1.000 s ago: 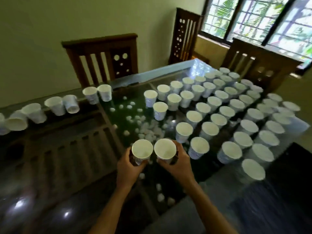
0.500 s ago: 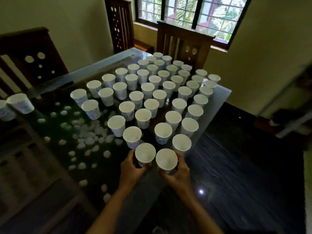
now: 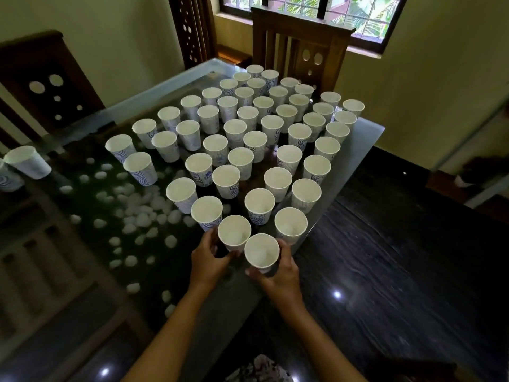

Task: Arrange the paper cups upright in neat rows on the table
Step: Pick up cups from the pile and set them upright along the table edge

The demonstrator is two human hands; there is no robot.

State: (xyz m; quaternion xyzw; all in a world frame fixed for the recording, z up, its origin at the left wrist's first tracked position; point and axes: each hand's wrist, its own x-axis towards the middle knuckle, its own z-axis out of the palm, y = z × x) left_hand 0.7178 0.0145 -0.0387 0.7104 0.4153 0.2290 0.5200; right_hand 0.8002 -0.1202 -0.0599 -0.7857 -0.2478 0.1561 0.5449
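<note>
The left hand point(image 3: 208, 261) grips one upright paper cup point(image 3: 234, 232); the right hand point(image 3: 279, 279) grips a second cup point(image 3: 261, 250) just beside it, both at the near end of the cup rows point(image 3: 242, 128) on the table point(image 3: 367, 135)

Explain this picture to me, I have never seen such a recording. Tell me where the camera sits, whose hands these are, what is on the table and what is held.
There is no machine: a person wears one wide-angle camera on the head, looking down at their own bare hands. On the glass table stand rows of white paper cups, upright and empty. Small white lumps show beside them, on or under the glass. The left hand grips a first cup, the right hand a second cup, at the rows' near end.
</note>
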